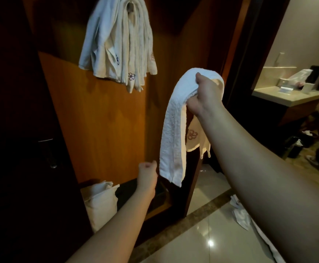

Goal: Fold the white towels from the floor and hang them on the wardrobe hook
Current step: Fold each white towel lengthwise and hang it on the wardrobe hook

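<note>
Hanging step in hand: folded towel is draped over curled right hand fingers; left hand is curled, holding nothing. Hung towels sit up-left; a lift there is needed.

Head-worn view, forward and slightly downward, close before the wardrobe.

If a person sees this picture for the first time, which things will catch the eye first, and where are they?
First comes the folded white towel in the centre, draped from the raised right hand, which grips its top fold. Next is the bundle of hung towels at the upper left, on the wooden wardrobe panel. The left hand is lower down, curled and holding nothing, just beside the towel's bottom edge.
</note>
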Demonstrator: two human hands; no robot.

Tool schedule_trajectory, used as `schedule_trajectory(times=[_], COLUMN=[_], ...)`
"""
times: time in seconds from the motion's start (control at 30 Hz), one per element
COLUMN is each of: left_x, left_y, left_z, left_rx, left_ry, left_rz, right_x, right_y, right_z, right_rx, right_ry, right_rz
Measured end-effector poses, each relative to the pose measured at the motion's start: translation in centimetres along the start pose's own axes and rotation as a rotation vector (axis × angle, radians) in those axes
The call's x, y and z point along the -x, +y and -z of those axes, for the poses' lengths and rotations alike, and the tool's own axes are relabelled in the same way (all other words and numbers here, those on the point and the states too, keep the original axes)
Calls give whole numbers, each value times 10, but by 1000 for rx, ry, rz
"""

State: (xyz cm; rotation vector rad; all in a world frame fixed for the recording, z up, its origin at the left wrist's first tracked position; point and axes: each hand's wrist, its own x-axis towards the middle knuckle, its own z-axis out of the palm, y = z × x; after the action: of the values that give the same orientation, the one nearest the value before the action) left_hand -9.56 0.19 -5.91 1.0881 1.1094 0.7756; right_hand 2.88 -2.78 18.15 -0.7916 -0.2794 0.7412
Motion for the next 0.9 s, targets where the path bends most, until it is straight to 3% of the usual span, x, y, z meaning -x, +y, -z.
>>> schedule_trajectory(times=[0.1, 0.23, 0.37, 0.47, 0.6, 0.7, 0.77, 0.9], left_x=[23, 35, 22, -1, -34, -62, -79, -99], left_y=[53, 106, 154, 184, 226, 257, 277, 322], left_z=[-7, -34, -59, -74, -86, -84, -82, -79], left_rx=[251, 305, 572, 810, 955, 1083, 1097, 1030], left_ry=[-201, -580, -680, -645, -575, -392, -244, -165], left_rz=[-161, -339, -308, -290, -380, -392, -400, -467], right_x=[-5, -12, -26, -45, -79, -115, -139, -188], right_y=[0, 3, -2, -8, -18, -27, -31, -40], right_z=[-21, -50, -81, -96, -109, -111, -111, -113], right_rx=[72, 157, 143, 126, 123, 99, 75, 179], right_ry=[9, -34, -140, -182, -215, -220, -184, -245], right_rz=[25, 29, -12, 15, 29, 52, 63, 123])
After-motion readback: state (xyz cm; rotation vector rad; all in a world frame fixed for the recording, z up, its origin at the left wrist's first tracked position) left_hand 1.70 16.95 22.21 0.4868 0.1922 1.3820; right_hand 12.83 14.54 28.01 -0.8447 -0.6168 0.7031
